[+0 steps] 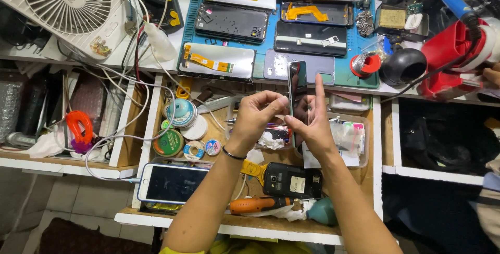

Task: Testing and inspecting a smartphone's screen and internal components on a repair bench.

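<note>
Dark phone screen (298, 95) between hands (284, 116)

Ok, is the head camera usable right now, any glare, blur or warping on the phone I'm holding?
Head view: evenly lit and sharp; the upright phone between left hand and right hand shows dark reflections but no blown-out glare; wide-angle bending curves the bench edge and fan toward the frame edges.

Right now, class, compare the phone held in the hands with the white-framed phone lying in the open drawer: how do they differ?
The held phone stands upright on its edge between the left hand and right hand; the white-framed phone lies flat, screen up. The held phone has a dark frame, the white-framed phone a pale one. A cable runs to the white-framed phone; none shows on the held phone. Both screens are dark.
</note>
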